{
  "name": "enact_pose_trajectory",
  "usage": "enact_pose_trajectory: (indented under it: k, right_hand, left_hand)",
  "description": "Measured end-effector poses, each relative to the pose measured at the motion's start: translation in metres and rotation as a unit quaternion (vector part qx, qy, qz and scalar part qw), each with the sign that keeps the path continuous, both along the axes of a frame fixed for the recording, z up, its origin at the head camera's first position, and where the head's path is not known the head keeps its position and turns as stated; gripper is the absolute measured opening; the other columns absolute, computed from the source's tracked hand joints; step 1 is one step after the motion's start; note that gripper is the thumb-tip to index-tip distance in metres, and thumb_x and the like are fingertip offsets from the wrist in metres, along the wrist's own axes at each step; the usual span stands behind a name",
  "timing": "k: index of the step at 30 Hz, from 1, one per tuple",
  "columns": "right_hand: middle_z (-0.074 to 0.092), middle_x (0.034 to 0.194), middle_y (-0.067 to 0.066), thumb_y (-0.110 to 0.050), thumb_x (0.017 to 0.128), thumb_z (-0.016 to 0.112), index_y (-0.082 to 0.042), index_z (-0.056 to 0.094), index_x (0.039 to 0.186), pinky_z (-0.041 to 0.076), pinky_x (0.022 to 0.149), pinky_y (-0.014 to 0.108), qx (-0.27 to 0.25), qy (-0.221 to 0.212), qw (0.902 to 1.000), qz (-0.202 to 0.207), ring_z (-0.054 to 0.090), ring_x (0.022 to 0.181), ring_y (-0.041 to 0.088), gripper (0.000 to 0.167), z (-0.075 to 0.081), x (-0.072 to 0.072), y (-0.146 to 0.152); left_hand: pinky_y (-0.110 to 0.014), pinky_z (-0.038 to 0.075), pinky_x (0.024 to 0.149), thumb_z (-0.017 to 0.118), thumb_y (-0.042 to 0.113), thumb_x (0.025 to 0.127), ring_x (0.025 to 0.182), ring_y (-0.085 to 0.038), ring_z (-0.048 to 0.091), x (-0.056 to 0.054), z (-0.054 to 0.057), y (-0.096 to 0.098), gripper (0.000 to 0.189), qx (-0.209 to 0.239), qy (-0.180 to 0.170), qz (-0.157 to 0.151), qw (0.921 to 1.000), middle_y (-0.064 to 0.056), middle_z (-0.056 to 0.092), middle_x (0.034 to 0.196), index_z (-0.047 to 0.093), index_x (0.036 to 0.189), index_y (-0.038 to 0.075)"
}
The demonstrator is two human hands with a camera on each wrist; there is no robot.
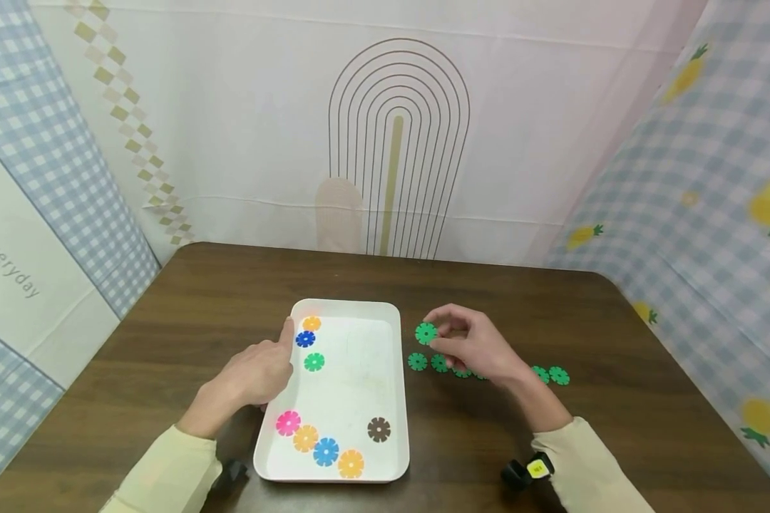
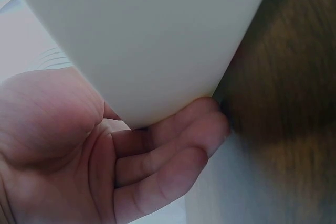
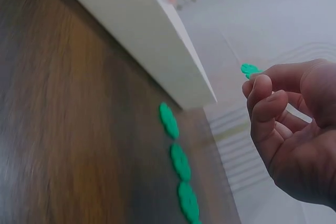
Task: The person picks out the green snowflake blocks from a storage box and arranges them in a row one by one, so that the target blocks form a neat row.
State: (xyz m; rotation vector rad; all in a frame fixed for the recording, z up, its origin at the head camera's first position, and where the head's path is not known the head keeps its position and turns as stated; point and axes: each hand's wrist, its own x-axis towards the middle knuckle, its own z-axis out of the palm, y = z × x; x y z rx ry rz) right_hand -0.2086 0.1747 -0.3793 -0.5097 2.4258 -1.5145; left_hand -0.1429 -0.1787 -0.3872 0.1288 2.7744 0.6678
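At the long left side of a white tray (image 1: 359, 320), my left hand (image 1: 257, 374) grips the rim, its index finger stretched along the edge. Seen from the left wrist, the other fingers (image 2: 168, 174) are bent against the tray's outer wall (image 2: 157, 51). My right hand (image 1: 478, 342) pinches a green notched disc (image 1: 426, 333) between thumb and fingertips, raised over the table just right of the tray. Beneath that hand runs a row of similar green discs (image 1: 417, 362), partly hidden by the wrist; several show in the right wrist view.
Inside the tray lie loose notched discs: a green one (image 1: 314, 362), a dark blue one (image 1: 305, 339), a brown one (image 1: 378, 429), a pink one (image 1: 288, 423), a light blue one (image 1: 326, 452) and several orange ones. The brown wooden table (image 1: 488, 285) meets a hanging cloth (image 1: 244, 142) behind.
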Motion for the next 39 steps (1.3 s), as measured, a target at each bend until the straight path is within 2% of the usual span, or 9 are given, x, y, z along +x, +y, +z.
enact_pose_trajectory:
  k: [7, 17, 28, 39]
  right_hand:
    - [0.067, 0.101, 0.025, -0.013, 0.1, 0.072, -0.011, 0.065, 0.129, 0.049, 0.05, 0.032, 0.007, -0.005, 0.9997, -0.023, 0.057, 0.057, 0.017, 0.031, -0.008, 0.003, 0.03]
    - [0.066, 0.102, 0.029, -0.01, 0.099, 0.072, -0.005, 0.062, 0.132, 0.049, 0.05, 0.032, -0.009, -0.004, 0.9988, -0.047, 0.057, 0.059, 0.015, 0.034, -0.018, 0.007, 0.064]
    - [0.069, 0.097, 0.024, -0.01, 0.099, 0.072, -0.002, 0.061, 0.133, 0.049, 0.049, 0.031, -0.013, 0.002, 0.9981, -0.06, 0.057, 0.059, 0.014, 0.037, -0.023, 0.009, 0.084]
    - [0.068, 0.093, 0.012, -0.009, 0.099, 0.072, 0.0, 0.059, 0.136, 0.049, 0.051, 0.029, -0.022, -0.01, 0.9963, -0.082, 0.056, 0.061, 0.012, 0.04, -0.025, 0.014, 0.101]
  left_hand:
    - [-0.027, 0.041, 0.049, 0.058, 0.014, 0.105, 0.053, -0.021, 0.059, 0.0, -0.001, 0.0, 0.086, 0.008, 0.001, 0.002, 1.0, -0.007, 0.056, 0.076, 0.001, 0.167, -0.003]
    - [-0.027, 0.041, 0.048, 0.058, 0.015, 0.105, 0.053, -0.02, 0.059, -0.001, -0.002, 0.001, 0.086, 0.013, 0.0, 0.002, 0.9999, -0.007, 0.057, 0.077, 0.001, 0.167, -0.002]
    - [-0.028, 0.043, 0.049, 0.058, 0.015, 0.105, 0.054, -0.018, 0.059, 0.0, -0.003, 0.0, 0.087, 0.012, 0.01, 0.0, 0.9999, -0.006, 0.057, 0.076, 0.001, 0.166, -0.003]
    - [-0.028, 0.043, 0.05, 0.057, 0.016, 0.105, 0.054, -0.017, 0.06, 0.0, -0.003, 0.0, 0.085, 0.021, 0.011, 0.0, 0.9997, -0.005, 0.058, 0.076, 0.001, 0.166, -0.002]
